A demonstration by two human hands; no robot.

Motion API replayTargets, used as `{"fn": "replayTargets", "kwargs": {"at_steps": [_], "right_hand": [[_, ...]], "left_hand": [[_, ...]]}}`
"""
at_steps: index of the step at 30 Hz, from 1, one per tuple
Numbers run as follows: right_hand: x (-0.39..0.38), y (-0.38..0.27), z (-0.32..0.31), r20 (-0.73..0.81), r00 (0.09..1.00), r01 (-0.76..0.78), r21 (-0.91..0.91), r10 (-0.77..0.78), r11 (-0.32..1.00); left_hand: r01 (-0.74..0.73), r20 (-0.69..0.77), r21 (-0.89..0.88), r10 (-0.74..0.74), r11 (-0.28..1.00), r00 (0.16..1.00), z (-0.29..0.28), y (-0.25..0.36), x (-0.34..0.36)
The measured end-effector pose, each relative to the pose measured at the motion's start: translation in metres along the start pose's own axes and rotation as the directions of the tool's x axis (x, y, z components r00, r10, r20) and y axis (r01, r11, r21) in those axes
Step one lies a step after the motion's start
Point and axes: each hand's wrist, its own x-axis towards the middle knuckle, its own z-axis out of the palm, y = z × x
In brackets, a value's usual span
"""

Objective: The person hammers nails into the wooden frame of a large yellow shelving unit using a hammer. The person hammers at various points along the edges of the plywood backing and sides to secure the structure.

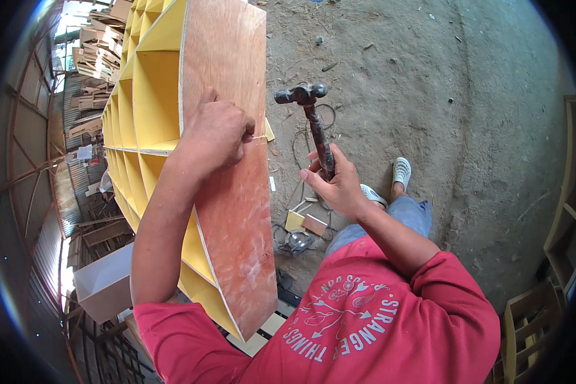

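My right hand [340,182] is wrapped round the dark handle of a hammer [317,131], held up with its metal head raised beside the panel. The hammer head is apart from the wood. My left hand [217,128] rests on the reddish plywood panel [233,237], its fingers curled together near the panel's right edge, at a pale seam. What those fingers pinch, if anything, is hidden. The panel forms the side of a large yellow wooden frame [157,96] divided into many open compartments.
Cables, small wood offcuts [315,224] and a power tool [296,243] lie on the dirt floor [390,77] right of the frame. Stacked boards [99,51] fill the far left. A white box [102,288] stands at left. Wooden frames [528,339] stand at lower right.
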Motion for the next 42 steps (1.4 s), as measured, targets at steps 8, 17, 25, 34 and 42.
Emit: {"fn": "replayTargets", "kwargs": {"at_steps": [8, 17, 25, 34, 42], "right_hand": [[-0.01, -0.004, 0.003, -0.016, 1.0, -0.001, -0.046, 0.0, 0.999], [-0.019, 0.004, 0.014, 0.005, 1.0, 0.018, -0.074, -0.017, 0.997], [-0.021, 0.0, 0.015, 0.012, 1.0, -0.023, -0.089, 0.024, 0.996], [-0.026, 0.008, 0.028, -0.041, 0.999, 0.032, -0.034, -0.033, 0.999], [-0.027, 0.022, 0.037, -0.047, 0.999, -0.025, 0.008, 0.025, 1.0]], "left_hand": [[0.023, -0.007, 0.146, -0.022, 0.989, 1.0, 0.011, -0.001, 0.004], [-0.003, -0.114, 0.105, 0.015, 0.994, 0.993, 0.014, -0.002, 0.002], [0.014, -0.063, 0.109, -0.007, 0.994, 0.998, 0.012, -0.001, 0.001], [0.007, -0.054, 0.077, -0.003, 0.997, 0.999, 0.01, 0.001, -0.001], [-0.007, -0.043, 0.116, 0.012, 0.993, 0.999, 0.011, 0.0, 0.0]]}}
